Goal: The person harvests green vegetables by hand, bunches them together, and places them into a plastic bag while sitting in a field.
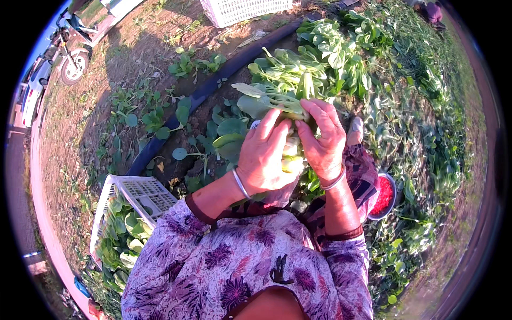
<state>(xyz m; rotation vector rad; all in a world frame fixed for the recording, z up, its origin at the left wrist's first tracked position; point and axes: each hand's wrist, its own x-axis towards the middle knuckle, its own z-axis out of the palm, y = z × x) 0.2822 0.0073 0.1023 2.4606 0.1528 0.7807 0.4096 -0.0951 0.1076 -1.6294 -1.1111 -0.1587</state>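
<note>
Pale stalk bases (292,154) of leafy greens show between my two hands, in front of my body. My left hand (264,158), with a metal bangle at the wrist, is wrapped around the bunch from the left. On the other side, my right hand (322,136) pinches a leaf stalk (294,112) of the same bunch between thumb and fingers. Broad green leaves (254,106) stick out past the fingertips. Just beyond lies a pile of cut greens (294,68) on the ground. My palms hide part of the bunch.
A white plastic crate (146,186) of greens stands at my left, another white crate (248,12) at the top. A black hose (216,82) crosses the soil. By my right leg sits a basin of red items (382,196). A motorcycle (74,66), a car (34,96) and a person (433,13) are farther off.
</note>
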